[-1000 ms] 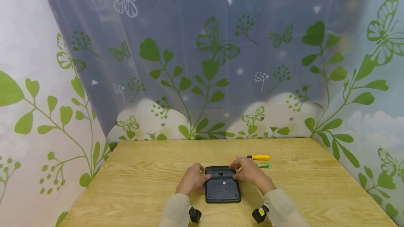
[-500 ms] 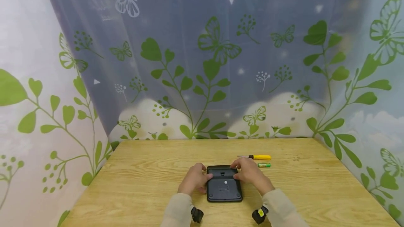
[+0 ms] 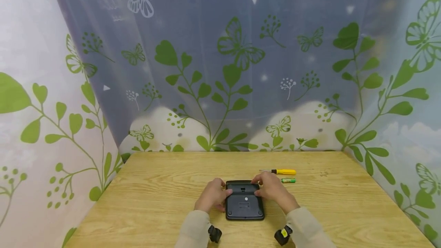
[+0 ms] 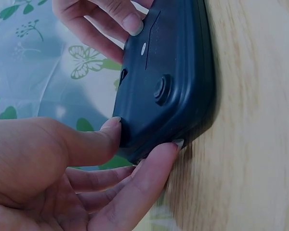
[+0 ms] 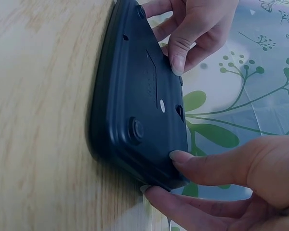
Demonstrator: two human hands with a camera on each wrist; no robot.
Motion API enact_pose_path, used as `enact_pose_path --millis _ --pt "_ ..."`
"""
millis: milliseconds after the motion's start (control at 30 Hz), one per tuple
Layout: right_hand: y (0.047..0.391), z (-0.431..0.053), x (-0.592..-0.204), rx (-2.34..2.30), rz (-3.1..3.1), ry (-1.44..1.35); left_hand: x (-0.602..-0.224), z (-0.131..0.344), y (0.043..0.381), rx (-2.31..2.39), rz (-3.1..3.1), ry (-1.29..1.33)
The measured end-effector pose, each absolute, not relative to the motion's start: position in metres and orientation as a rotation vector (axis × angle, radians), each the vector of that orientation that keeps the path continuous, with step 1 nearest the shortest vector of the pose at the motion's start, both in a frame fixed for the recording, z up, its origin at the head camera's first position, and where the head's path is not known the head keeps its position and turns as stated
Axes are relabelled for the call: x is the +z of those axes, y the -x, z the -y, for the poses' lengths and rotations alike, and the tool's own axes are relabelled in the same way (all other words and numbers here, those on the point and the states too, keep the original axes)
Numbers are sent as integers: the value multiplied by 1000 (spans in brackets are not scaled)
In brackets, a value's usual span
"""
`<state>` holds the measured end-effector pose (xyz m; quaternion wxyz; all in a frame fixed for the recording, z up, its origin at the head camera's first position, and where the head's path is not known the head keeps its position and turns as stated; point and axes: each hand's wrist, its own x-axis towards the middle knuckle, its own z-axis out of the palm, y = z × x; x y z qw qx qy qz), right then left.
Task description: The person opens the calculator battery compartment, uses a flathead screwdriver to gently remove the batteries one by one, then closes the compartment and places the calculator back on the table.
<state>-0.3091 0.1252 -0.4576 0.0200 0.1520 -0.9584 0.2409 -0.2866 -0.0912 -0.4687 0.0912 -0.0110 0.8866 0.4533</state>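
A black calculator [image 3: 244, 210] lies with its underside up on the table, showing round rubber feet, a small latch slot and a white dot. My left hand [image 3: 211, 196] holds its left side, thumb on the upper face and fingers at the edge. On the opposite side my right hand [image 3: 273, 190] grips it the same way, thumb on top and fingers along the far edge. Both wrist views show fingertips at the lower rim of the calculator [image 4: 171, 62], beside the wood surface. The calculator's front is turned down and hidden.
Behind the right hand lie a yellow-handled screwdriver [image 3: 285, 172] and a green battery [image 3: 288, 180], partly covered by that hand. The wooden table [image 3: 165, 186] ends at a patterned curtain [image 3: 193, 87] at the back, with similar cloth on both sides.
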Motion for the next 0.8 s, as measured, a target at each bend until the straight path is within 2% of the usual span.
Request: enact_pose_path --millis 800 --pt "306 -125 -456 787 2972 -475 -467 91 289 1312 -2628 -2"
